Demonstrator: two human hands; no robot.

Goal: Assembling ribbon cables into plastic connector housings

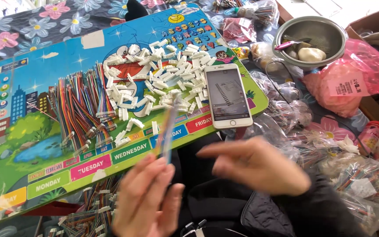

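My left hand (148,202) is low in the middle and grips a flat multicoloured ribbon cable (168,127) that stands upright, blurred by motion. My right hand (255,164) hovers just right of it, fingers stretched toward the cable, holding nothing that I can see. Both hands are in front of a colourful children's lap table (31,87). On the table lie a heap of small white plastic connectors (159,74) and a bundle of multicoloured ribbon cables (82,107). A white smartphone (227,95) with a lit screen rests at the table's right edge.
A metal bowl (311,34) with a pale lump and a pink-handled tool sits at the upper right. Pink plastic bags (352,79) and clear bags of cables (356,180) crowd the right side. More cables (91,210) lie below the table's front edge. A floral cloth covers the surface behind.
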